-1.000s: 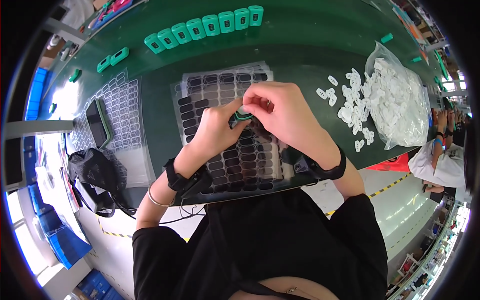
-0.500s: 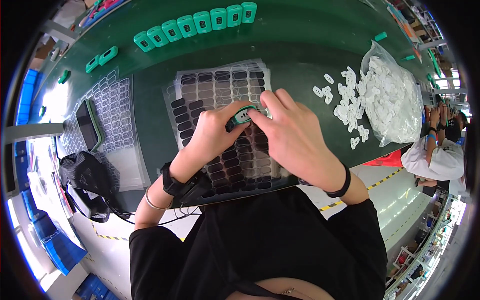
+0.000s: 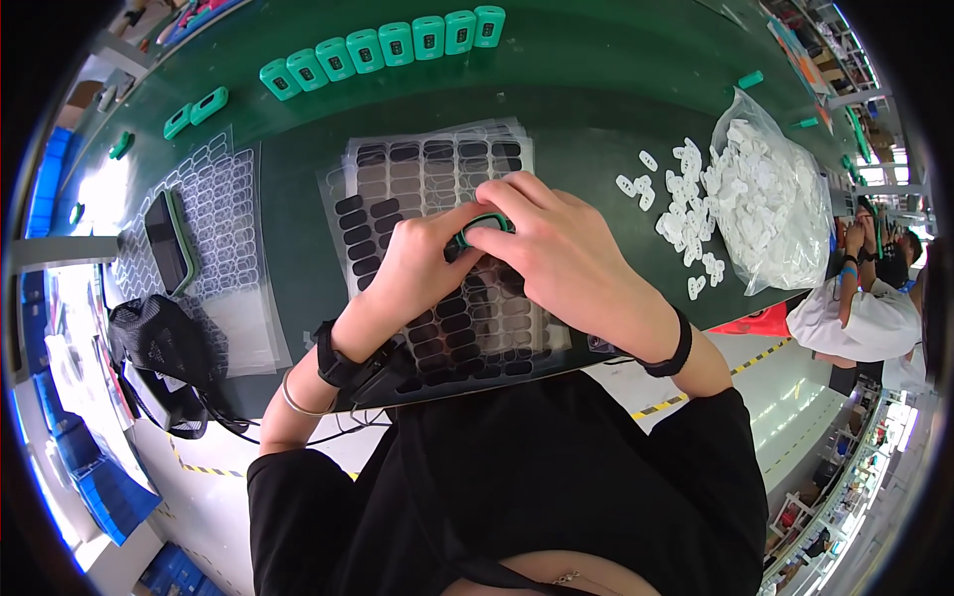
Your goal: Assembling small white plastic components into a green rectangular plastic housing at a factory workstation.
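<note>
Two hands [image 3: 497, 253], green bench [image 3: 596, 89], factory floor [image 3: 785, 387]

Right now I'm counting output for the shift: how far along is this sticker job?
Done, it seems: a row of seven green cases lined up at the table's far edge. In hand: the left hand and right hand both grip one small green case over the sheet of dark stickers. Left: many dark stickers remain on that sheet, and two green cases lie apart at the far left.
</note>
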Demonstrator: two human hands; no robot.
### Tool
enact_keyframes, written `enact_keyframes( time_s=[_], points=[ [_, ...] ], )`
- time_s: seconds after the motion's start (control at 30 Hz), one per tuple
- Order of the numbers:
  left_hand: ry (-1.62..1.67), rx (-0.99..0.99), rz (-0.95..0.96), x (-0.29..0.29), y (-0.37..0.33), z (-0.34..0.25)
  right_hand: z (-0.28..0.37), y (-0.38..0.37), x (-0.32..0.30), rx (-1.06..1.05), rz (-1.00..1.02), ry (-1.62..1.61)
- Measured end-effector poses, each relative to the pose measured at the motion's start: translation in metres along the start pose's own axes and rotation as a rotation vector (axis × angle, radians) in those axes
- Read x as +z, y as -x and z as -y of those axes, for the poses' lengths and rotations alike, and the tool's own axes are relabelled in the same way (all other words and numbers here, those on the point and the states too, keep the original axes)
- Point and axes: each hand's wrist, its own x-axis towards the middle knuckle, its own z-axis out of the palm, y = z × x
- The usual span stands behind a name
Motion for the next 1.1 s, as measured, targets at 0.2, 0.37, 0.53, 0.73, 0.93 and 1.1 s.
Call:
enact_keyframes(
  time_s=[0.2, 0.37, 0.53, 0.73, 0.93, 1.1],
  points=[
    [0.056, 0.001, 0.02, 0.0, 0.0, 0.002, 0.001, 0.008, -0.003, 0.108, -0.056, -0.035],
    [0.063, 0.023, -0.026, -0.003, -0.001, -0.003, 0.011, 0.005, -0.002, 0.133, -0.042, 0.071],
    [0.235, 0.012, 0.059, -0.012, 0.005, -0.007, 0.004, -0.001, -0.022, 0.038, 0.013, 0.032],
    [-0.064, -0.035, -0.377, -0.102, -0.019, 0.03, 0.023, 0.003, -0.022, 0.127, -0.257, -0.293],
    [-0.006, -0.255, -0.833, -0.218, -0.085, 0.183, 0.027, 0.009, 0.053, 0.129, 0.048, -0.168],
    [0.033, -0.603, -0.71, -0.247, -0.098, 0.248, 0.02, 0.019, 0.053, 0.172, -0.005, -0.199]
  ],
)
